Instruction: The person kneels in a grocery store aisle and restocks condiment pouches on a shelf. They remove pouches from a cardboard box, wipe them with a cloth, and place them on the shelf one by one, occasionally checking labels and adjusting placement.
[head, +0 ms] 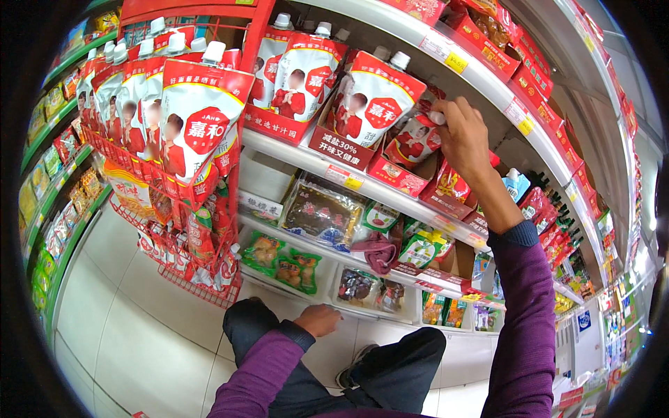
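My right hand (462,133) reaches into the middle shelf. Its fingertips are closed around the white cap of a red-and-white spouted sauce pouch (415,137), which leans in an open red display carton (395,175). Just left of it, a larger spouted pouch (373,104) stands upright in a dark red carton (342,145). To the right, below my wrist, lie red packets (450,180). My left hand (318,320) hangs low by my left knee, its fingers curled and partly hidden; nothing shows in it. A crumpled maroon cloth (379,252) lies on the lower shelf.
A red wire rack (201,290) with several spouted pouches (201,125) stands at left. Above my right hand runs the upper shelf's edge (418,39). White bins (376,308) holding packaged food sit near the tiled floor (151,334). Green-edged shelves (68,224) stand far left.
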The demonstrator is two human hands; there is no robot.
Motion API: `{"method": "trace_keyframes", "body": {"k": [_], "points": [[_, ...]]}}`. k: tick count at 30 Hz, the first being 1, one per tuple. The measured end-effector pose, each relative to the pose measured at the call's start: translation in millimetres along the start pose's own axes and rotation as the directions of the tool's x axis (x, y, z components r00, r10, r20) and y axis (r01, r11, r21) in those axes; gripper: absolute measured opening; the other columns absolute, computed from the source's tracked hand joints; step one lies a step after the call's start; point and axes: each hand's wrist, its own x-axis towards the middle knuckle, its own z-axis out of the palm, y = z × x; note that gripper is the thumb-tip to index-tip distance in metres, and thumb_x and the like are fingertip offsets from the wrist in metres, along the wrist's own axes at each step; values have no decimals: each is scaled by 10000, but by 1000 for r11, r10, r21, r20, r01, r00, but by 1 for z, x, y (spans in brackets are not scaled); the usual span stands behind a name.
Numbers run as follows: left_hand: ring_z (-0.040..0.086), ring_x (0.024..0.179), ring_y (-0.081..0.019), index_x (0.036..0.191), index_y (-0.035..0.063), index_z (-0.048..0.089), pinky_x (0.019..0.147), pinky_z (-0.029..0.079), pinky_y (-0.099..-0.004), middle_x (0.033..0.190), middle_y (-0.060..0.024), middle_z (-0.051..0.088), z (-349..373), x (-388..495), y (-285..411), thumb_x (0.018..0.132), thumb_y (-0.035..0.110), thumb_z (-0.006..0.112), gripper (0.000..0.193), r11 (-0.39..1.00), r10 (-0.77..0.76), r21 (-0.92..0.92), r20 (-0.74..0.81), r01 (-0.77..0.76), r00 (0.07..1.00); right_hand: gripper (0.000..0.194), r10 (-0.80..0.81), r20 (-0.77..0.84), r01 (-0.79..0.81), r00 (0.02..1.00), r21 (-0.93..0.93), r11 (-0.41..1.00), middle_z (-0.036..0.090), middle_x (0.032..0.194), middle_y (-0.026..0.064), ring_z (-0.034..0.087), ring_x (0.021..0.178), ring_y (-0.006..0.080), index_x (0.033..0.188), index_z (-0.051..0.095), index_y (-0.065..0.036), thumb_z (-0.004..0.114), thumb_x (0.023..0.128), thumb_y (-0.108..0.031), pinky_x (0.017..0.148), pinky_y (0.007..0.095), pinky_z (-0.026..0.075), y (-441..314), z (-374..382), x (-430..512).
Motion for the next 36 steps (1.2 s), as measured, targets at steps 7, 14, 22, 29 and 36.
{"method": "trace_keyframes", "body": {"k": [7,14,22,29,36], "points": [[683,1076,-396,1280,71,620,903,551,-503,1167,-185,711,-23,1,11,914,290,724,439,995,21,-97,-158,-37,987,354,198,-177,-204,964,-14,979,613,955,115,650,886,348,1077,661,-82,711,765,76,767,423,525,5,7,-12],[666,1058,-401,1291,49,568,866,541,-502,1146,-183,691,-26,3,6,961,356,703,471,991,79,-83,-294,-108,952,379,177,-362,-168,915,55,984,653,966,124,650,903,328,1055,681,-78,706,717,93,803,430,529,-12,-9,-23],[683,993,-398,1192,50,604,831,550,-496,1039,-174,710,-12,10,-3,938,343,721,405,995,54,-63,-282,-74,958,306,212,-564,-245,798,19,969,685,1012,146,664,981,276,1064,680,-18,717,799,130,898,381,527,-30,-76,-49],[690,932,-428,1074,52,651,779,552,-523,968,-196,712,-18,4,3,967,335,655,303,998,9,-64,-135,-18,991,425,206,-351,-144,914,195,970,676,1048,183,686,944,278,1187,599,-35,843,840,-48,881,403,565,-75,-150,-115],[677,1098,-394,1281,64,645,912,544,-519,1158,-224,711,-38,-31,-8,946,267,695,395,980,-197,-6,-14,197,980,339,191,316,-342,929,543,767,658,914,158,675,847,316,1021,698,-9,701,682,9,719,420,548,-172,-109,-250]]}}
